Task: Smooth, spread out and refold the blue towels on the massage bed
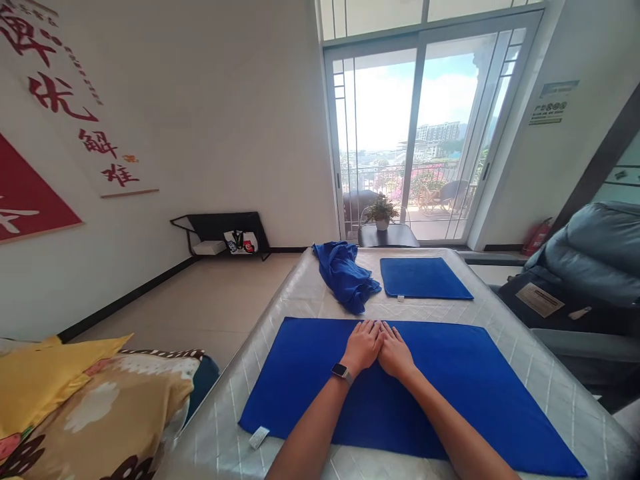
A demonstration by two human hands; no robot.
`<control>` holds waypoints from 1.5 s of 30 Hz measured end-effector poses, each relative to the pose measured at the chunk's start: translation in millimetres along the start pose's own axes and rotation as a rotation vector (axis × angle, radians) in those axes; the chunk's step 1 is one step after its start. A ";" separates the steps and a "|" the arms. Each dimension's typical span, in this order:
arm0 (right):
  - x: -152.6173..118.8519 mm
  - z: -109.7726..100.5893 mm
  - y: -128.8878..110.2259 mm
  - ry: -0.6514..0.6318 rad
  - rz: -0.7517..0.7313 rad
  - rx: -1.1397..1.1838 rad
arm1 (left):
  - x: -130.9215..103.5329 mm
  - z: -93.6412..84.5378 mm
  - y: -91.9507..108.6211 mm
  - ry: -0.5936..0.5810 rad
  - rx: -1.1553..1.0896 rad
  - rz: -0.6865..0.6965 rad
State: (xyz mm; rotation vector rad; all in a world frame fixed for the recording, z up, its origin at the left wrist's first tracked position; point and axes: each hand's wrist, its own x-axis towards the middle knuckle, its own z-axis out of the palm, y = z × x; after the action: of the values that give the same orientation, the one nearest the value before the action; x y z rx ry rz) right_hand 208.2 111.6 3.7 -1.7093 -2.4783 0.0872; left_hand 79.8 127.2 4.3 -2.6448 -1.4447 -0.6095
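On the silver quilted mattress (215,433), left hand (363,347) and right hand (397,352) lay together on a flat rectangular blue cloth (453,387); one o'clock's smaller blue cloth (425,277) looked done, eleven o'clock's crumpled blue cloth (346,277) untouched.

Our bare left hand (364,345) and right hand (395,350) meet on a flat, four-cornered blue cloth (450,380)

We wear a dark-screened, rectangular watch (341,371) on the left wrist. Beyond our hands, on the silvery quilted mattress (305,293), we see a crumpled blue cloth (345,275) beside a smaller, flat blue fabric piece (425,277).
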 end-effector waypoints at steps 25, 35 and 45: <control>-87.6 3.9 245.2 0.040 0.459 -0.133 | -113.4 -46.7 -223.2 -0.137 0.154 -0.489; -83.7 -24.3 198.5 0.207 0.365 -0.185 | -90.9 -77.3 -178.0 -0.004 0.151 -0.465; -50.1 -15.5 -4.9 0.003 0.048 0.042 | -49.5 -25.8 2.8 -0.081 -0.004 0.072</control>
State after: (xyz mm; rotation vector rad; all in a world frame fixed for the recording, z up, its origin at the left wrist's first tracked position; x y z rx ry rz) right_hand 223.3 62.8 16.0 -1.7508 -2.4153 0.1404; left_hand 50.3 80.0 10.0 -2.7410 -1.3621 -0.5056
